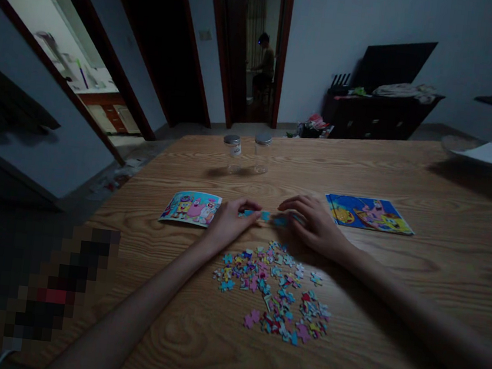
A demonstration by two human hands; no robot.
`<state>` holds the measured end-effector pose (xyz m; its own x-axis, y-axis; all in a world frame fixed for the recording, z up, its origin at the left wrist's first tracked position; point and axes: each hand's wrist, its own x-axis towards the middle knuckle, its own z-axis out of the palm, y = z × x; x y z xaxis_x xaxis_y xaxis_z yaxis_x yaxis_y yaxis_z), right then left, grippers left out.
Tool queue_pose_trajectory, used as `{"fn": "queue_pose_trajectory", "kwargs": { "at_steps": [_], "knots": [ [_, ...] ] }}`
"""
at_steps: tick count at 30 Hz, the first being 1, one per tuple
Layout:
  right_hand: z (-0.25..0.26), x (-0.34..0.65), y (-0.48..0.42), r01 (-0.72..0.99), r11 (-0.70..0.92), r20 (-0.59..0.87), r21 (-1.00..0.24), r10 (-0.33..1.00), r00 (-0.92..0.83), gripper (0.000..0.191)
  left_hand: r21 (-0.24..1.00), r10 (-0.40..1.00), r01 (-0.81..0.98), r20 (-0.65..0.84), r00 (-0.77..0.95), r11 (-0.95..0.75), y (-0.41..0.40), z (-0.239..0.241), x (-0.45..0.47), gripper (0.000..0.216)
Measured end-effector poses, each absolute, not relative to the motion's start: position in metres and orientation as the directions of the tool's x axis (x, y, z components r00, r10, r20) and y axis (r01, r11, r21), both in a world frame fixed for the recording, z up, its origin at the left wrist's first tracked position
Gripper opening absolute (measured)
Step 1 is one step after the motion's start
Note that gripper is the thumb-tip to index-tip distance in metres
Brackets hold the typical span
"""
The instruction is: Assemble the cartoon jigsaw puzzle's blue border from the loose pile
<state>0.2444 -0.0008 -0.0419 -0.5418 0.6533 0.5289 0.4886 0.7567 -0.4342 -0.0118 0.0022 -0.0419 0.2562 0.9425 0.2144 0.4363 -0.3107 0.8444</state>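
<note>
Few small blue puzzle pieces (265, 216) sitting in short row on brown wooden tabletop (454, 232), between left hand (232, 223) and right hand (318, 225). Fingers bending close; cannot tell if pinching. Seemingly just starting: many loose, mixed-colour puzzle pieces (255, 282) waiting near.

1. Dim, bluish room; the bathroom (74, 34) at left is brightest.
2. Soft shadows lie beside the jars (261, 155) and below the right forearm (394, 287).
3. Wide-angle distortion slants the door frames (107, 53); pixelation masks the lower left.
</note>
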Motion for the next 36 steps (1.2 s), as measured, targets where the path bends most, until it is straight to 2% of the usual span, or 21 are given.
{"fn": "queue_pose_trajectory", "kwargs": {
  "at_steps": [4,9,12,17,25,32,36],
  "knots": [
    [-0.043,0.256,0.005,0.51,0.816,0.453,-0.274,0.577,-0.68,0.032,0.797,0.922,0.474,0.267,0.279,-0.374,0.013,-0.047,-0.024,0.014],
    [-0.056,0.255,0.009,0.515,0.819,0.454,-0.253,0.571,-0.684,0.029,0.829,0.91,0.404,0.273,0.311,-0.386,0.019,-0.054,-0.024,0.019],
    [-0.062,0.254,0.012,0.518,0.817,0.474,-0.253,0.572,-0.67,0.024,0.788,0.886,0.435,0.287,0.365,-0.435,0.018,-0.052,-0.022,0.021],
    [-0.064,0.257,0.016,0.526,0.791,0.492,-0.311,0.608,-0.623,0.02,0.504,0.805,0.628,0.375,0.46,-0.593,0.019,-0.039,-0.035,0.022],
    [-0.063,0.259,0.016,0.526,0.697,0.43,-0.488,0.716,-0.55,0.021,0.297,0.708,0.648,0.394,0.586,-0.701,0.008,-0.04,-0.028,0.02],
    [-0.059,0.249,0.015,0.489,0.663,0.392,-0.566,0.739,-0.548,0.019,0.271,0.706,0.661,0.411,0.577,-0.699,0.003,-0.047,-0.017,0.011],
    [-0.062,0.243,0.015,0.474,0.735,0.44,-0.486,0.674,-0.594,0.018,0.21,0.671,0.653,0.418,0.613,-0.727,0.003,-0.046,-0.019,0.012]
  ]
}}
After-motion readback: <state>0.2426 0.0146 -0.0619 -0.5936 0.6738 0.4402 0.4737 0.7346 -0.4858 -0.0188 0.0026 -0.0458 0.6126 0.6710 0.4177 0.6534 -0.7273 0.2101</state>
